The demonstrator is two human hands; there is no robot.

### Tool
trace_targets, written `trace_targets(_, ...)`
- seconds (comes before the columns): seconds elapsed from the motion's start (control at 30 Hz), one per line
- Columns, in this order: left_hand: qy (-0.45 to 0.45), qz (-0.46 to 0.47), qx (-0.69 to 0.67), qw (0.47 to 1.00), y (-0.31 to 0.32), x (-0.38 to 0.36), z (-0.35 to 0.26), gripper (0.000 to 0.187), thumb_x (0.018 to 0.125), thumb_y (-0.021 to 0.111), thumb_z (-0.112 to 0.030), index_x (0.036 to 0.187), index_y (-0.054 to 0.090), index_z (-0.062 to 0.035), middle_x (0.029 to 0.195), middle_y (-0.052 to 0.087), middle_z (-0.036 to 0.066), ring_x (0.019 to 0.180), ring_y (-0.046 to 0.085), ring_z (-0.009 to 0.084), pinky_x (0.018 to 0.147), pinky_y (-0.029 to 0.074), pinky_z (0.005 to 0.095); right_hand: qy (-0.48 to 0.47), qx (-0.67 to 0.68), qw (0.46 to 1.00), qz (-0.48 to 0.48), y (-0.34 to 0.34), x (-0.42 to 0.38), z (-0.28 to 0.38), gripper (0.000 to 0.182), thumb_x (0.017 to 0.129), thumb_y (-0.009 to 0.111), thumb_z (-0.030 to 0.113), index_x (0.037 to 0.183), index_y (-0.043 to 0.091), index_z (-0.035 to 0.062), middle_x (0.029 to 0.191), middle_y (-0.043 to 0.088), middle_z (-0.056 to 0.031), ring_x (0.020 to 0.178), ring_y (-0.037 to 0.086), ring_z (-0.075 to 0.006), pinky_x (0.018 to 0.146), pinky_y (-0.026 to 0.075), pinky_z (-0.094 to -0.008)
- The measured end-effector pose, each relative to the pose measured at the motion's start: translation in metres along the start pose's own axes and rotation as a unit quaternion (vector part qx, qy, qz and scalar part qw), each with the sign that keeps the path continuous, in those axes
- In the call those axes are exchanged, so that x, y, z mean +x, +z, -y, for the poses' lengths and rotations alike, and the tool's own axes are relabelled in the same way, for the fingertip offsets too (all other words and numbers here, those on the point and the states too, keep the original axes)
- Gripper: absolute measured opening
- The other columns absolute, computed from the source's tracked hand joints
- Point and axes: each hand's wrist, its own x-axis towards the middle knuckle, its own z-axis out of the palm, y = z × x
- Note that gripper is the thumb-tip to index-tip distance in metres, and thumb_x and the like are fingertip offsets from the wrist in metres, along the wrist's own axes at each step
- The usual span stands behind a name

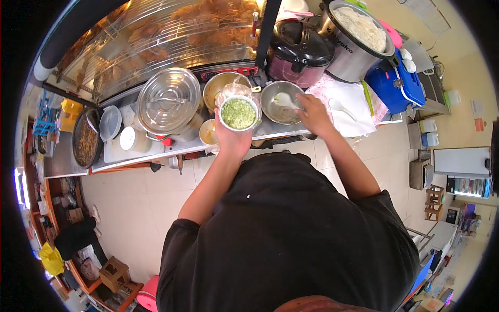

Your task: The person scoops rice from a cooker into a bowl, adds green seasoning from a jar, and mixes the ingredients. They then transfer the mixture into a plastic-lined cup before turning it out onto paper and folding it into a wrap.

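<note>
My left hand (232, 141) is closed around a small bowl (222, 105) of finely chopped green vegetables (238, 113), held upright over the counter's front edge. Crumpled clear plastic (233, 89) shows just behind this bowl. On the right, my right hand (316, 115) reaches to the rim of a metal bowl (270, 111), its fingers at the handle of a white rice paddle (286, 101). The paddle's head lies inside the metal bowl. Beside my left wrist stands a small container of something yellowish (209, 133).
A large lidded steel pot (170, 101) stands left, below a glass display case (171, 39) of browned food. At the right are a dark-lidded cooker (300, 47), a cooker full of rice (358, 26), a blue cooler box (397, 86) and a white spoon (342, 109) on paper.
</note>
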Motion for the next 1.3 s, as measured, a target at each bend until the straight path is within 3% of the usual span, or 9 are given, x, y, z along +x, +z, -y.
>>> trace_targets(0.2,-0.029,0.004,0.091,0.995,-0.007,0.002,0.028,0.04,0.105,0.038,-0.034,0.132,0.053,-0.0089,0.129,0.06,0.01,0.116,0.062,0.028,0.096,0.053,0.0442,0.072,0.413,0.906,0.056,0.018,-0.02,0.097,0.055,0.109,0.036,0.04,0.146,0.043,0.0005,0.142,0.052,-0.0128,0.131,0.048,-0.0261,0.113,0.033,-0.0379)
trace_targets(0.3,-0.022,0.021,0.167,0.985,0.0,0.004,0.049,0.039,0.106,0.039,-0.03,0.137,0.048,-0.0074,0.133,0.058,0.01,0.12,0.059,0.0273,0.101,0.05,0.0439,0.237,0.664,0.703,0.096,0.016,-0.021,0.09,0.059,0.108,0.033,0.047,0.149,0.038,0.0046,0.145,0.05,-0.0111,0.134,0.047,-0.0264,0.115,0.034,-0.04)
trace_targets(0.5,-0.047,0.067,0.392,0.916,0.037,0.012,0.102,0.046,0.11,0.029,-0.034,0.142,0.045,-0.0041,0.133,0.055,0.009,0.128,0.05,0.022,0.108,0.039,0.0364,0.196,0.882,0.427,0.043,-0.031,-0.035,0.044,0.071,0.102,0.03,0.062,0.15,0.037,0.0099,0.149,0.046,-0.0135,0.137,0.046,-0.0321,0.112,0.038,-0.056)
trace_targets(0.67,0.075,0.261,0.591,0.76,0.046,0.05,0.175,0.048,0.11,0.028,-0.035,0.129,0.055,0.0007,0.123,0.056,0.01,0.117,0.054,0.0208,0.102,0.042,0.0347,0.263,0.876,0.396,-0.083,-0.062,-0.07,-0.046,0.069,0.102,0.032,0.06,0.148,0.039,0.0083,0.147,0.048,-0.0152,0.132,0.05,-0.034,0.109,0.041,-0.0551)
trace_targets(0.8,0.082,0.325,0.677,0.655,0.059,0.085,0.248,0.034,0.098,0.057,-0.021,0.126,0.058,-0.001,0.13,0.055,0.015,0.121,0.054,0.0281,0.102,0.043,0.0378,0.273,0.846,0.408,-0.208,-0.084,-0.102,-0.143,0.058,0.104,0.035,0.048,0.143,0.045,0.0062,0.143,0.052,-0.0153,0.13,0.052,-0.0328,0.108,0.042,-0.0523)
trace_targets(0.83,0.113,0.367,0.722,0.576,0.06,0.1,0.268,0.043,0.087,0.066,-0.011,0.128,0.057,-0.0044,0.135,0.054,0.014,0.127,0.05,0.0321,0.105,0.04,0.0449,0.268,0.842,0.41,-0.228,-0.091,-0.109,-0.171,0.057,0.103,0.035,0.046,0.142,0.045,0.0059,0.142,0.053,-0.0152,0.13,0.052,-0.0326,0.108,0.043,-0.0521)
trace_targets(1.07,0.202,0.442,0.842,0.235,0.032,0.159,0.425,0.058,0.085,0.054,-0.004,0.142,0.049,-0.0111,0.151,0.044,0.013,0.143,0.036,0.0303,0.119,0.02,0.0544,0.293,0.831,0.422,-0.212,-0.118,-0.111,-0.339,0.05,0.101,0.037,0.039,0.139,0.048,0.0092,0.138,0.056,-0.0119,0.127,0.054,-0.03,0.105,0.044,-0.0529)
trace_targets(1.23,0.189,0.411,0.867,0.209,0.036,0.171,0.416,0.036,0.081,0.053,-0.001,0.115,0.062,-0.0104,0.11,0.058,0.008,0.12,0.051,0.0288,0.119,0.018,0.0561,0.324,0.833,0.421,-0.153,-0.08,-0.092,-0.389,0.05,0.102,0.041,0.045,0.138,0.048,0.0113,0.138,0.056,-0.0098,0.127,0.054,-0.0289,0.106,0.043,-0.0544)
trace_targets(1.3,0.127,0.372,0.904,0.169,0.04,0.162,0.386,0.036,0.081,0.054,-0.001,0.114,0.062,-0.0101,0.116,0.058,0.009,0.125,0.049,0.0284,0.12,0.017,0.0563,0.315,0.845,0.404,-0.154,-0.068,-0.095,-0.399,0.049,0.102,0.041,0.045,0.138,0.048,0.0112,0.137,0.056,-0.01,0.126,0.055,-0.0288,0.106,0.044,-0.0545)
